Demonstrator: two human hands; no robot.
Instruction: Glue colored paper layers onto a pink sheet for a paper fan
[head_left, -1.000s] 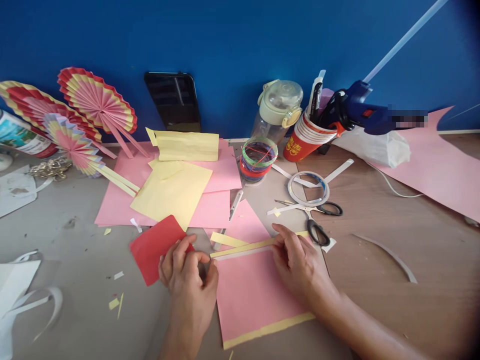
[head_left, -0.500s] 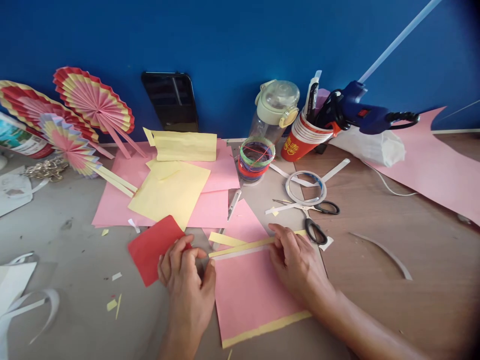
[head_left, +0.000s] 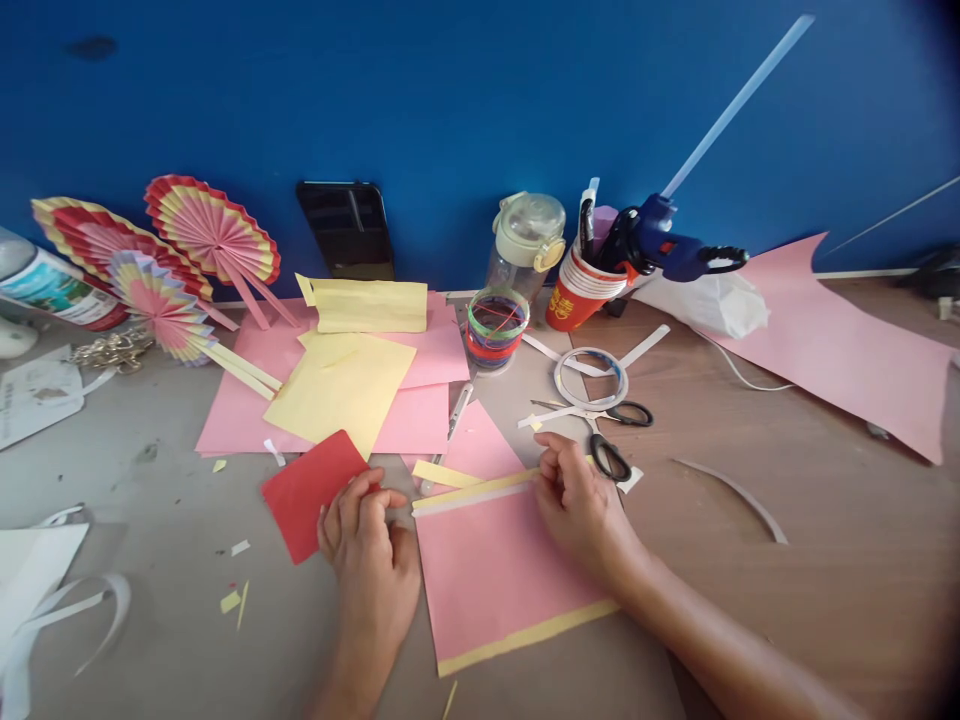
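A pink paper sheet [head_left: 495, 580] lies flat, with yellow strips along its far and near edges and a whitish strip just inside the far one. My right hand [head_left: 581, 505] rests on its right part near the far edge, fingers bent and thumb apart from the index finger. Left of the sheet is my left hand [head_left: 373, 555], its fingers loosely curled and apart, holding nothing visible. Its fingertips overlap the corner of a red paper square [head_left: 311, 500]. Beyond the pink sheet lie a loose yellow strip [head_left: 448, 475] and a utility knife [head_left: 460, 410], partly hidden.
Scissors [head_left: 611, 455] and a tape roll [head_left: 591, 378] lie beyond my right hand. Yellow paper [head_left: 349, 385] covers pink sheets at the back. Folded paper fans [head_left: 214, 235] stand left. A clear bottle [head_left: 525, 235] and red cups [head_left: 577, 295] with a glue gun [head_left: 667, 245] stand behind.
The camera view has shifted, so the desk items appear displaced. My left thumb has drawn back slightly from the pink sheet's far left corner. My right hand stays near the far edge.
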